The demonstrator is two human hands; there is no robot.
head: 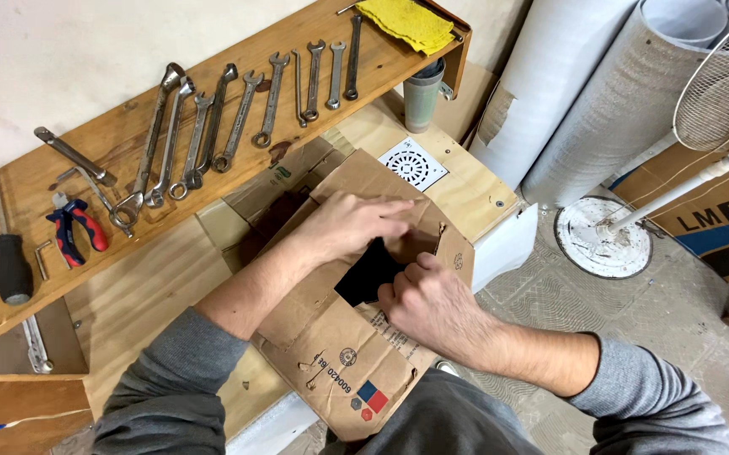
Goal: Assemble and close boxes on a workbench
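Observation:
A brown cardboard box (331,345) lies on the wooden workbench (154,286), its flaps folded over a dark opening (367,271). My left hand (349,223) presses flat on the upper flap, fingers pointing right. My right hand (423,303) grips the edge of the lower flap beside the dark opening, fingers curled over the cardboard. Both forearms come from grey sleeves at the bottom of the view.
A wooden shelf (112,135) carries several wrenches (238,118), red-and-blue pliers (74,229), a black-handled screwdriver (9,265) and a yellow cloth (406,21). A white drain grate (413,163) and a grey cup (422,94) sit behind the box. White rolls (583,93) and a fan stand (604,236) are at right.

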